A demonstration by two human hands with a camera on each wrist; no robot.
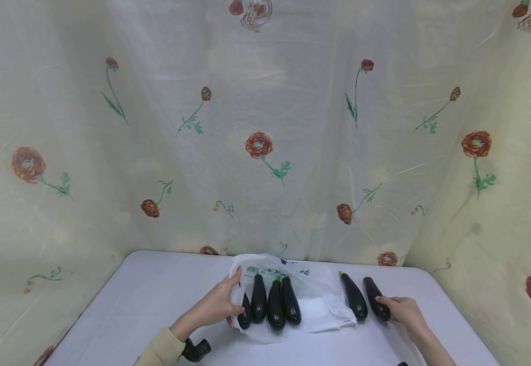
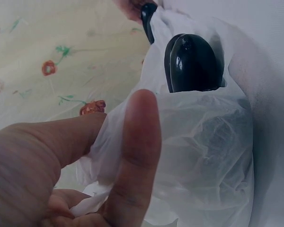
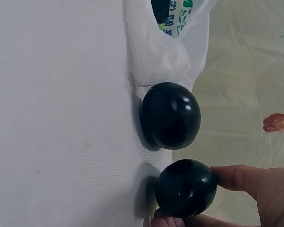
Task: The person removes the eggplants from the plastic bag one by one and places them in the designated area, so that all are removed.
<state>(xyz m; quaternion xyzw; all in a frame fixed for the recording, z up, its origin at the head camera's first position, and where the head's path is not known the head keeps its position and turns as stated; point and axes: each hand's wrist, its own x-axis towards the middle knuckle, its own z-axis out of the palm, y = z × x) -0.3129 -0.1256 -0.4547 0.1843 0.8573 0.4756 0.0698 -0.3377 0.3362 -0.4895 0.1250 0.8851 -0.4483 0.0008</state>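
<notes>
A white plastic bag lies on the table with several dark eggplants on it or in its mouth. My left hand grips the bag's left edge; in the left wrist view the thin plastic runs between the thumb and fingers. At the right, my right hand pinches one eggplant between thumb and fingers; the right wrist view shows that eggplant's round end. Just left of it another eggplant lies against the bag's right edge.
The white-covered table spreads around the bag. A flower-printed curtain hangs behind and at both sides. By the left wrist is a black object, part of a wrist mount perhaps. A small dark thing shows at the bottom edge.
</notes>
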